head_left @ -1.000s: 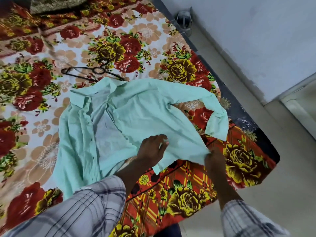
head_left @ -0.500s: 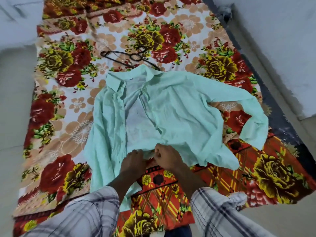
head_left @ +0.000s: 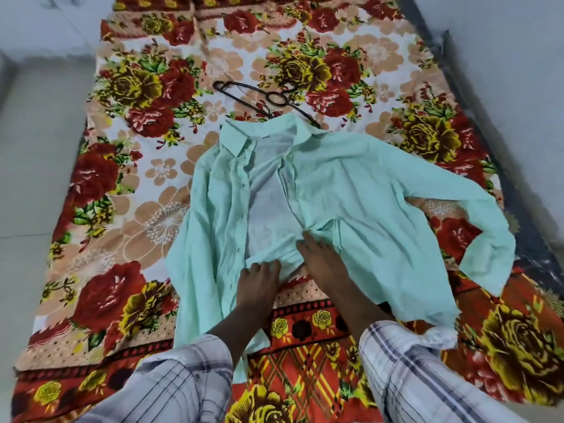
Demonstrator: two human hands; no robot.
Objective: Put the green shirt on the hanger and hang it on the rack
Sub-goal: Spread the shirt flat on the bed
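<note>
Grip now slack (earlier curled): left hand [head_left: 259, 280], right hand [head_left: 322, 261] flat on green shirt [head_left: 351, 184]

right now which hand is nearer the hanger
Right. The right hand reaches farther up the green shirt toward the hanger; the left hand rests on the hem, lower down.

The person wears a long-sleeved checked shirt, pale grey-white cloth crossed by thin darker grey and navy lines. The left sleeve [head_left: 171, 386] is loose and creased, and its cuff ends on the forearm, so the wrist and the left hand [head_left: 259, 282] are bare. The right sleeve [head_left: 427, 380] has the same plaid, with bolder dark stripes running in pairs across lighter cloth. It too ends short of the wrist, leaving the right hand [head_left: 320, 264] bare.
</note>
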